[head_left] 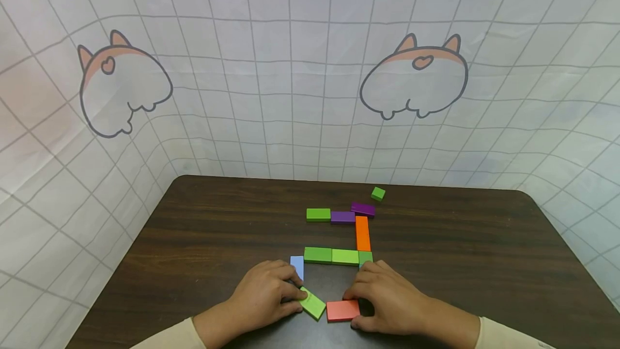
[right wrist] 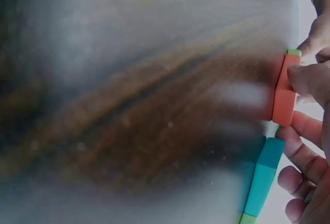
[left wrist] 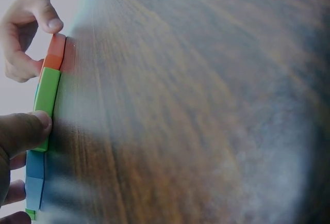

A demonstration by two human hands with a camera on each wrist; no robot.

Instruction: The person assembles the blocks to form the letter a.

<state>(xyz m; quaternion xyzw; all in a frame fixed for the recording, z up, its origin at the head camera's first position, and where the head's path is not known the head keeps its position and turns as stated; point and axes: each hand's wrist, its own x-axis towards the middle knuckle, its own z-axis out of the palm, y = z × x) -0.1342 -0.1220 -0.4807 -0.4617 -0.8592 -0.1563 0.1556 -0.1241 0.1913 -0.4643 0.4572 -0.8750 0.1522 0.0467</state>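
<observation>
In the head view, my left hand point(head_left: 266, 292) pinches the left end of a light green block point(head_left: 314, 304), which lies slanted on the table. A light blue block point(head_left: 297, 267) lies just past those fingers. My right hand point(head_left: 387, 300) holds a red block point(head_left: 341, 311) between thumb and fingers at its right end. The near corners of the green and red blocks almost meet. A teal block point(right wrist: 264, 177) shows beside the right fingers in the right wrist view; from above, that hand mostly covers it. The left thumb point(left wrist: 41, 121) lies against the green block in the left wrist view.
Beyond the hands runs a row of green blocks point(head_left: 318, 255). An orange block point(head_left: 363, 233) joins it to a purple block point(head_left: 343, 217) and another green block point(head_left: 318, 215). A darker purple block point(head_left: 363, 209) and small green block point(head_left: 378, 194) lie near the table's back edge.
</observation>
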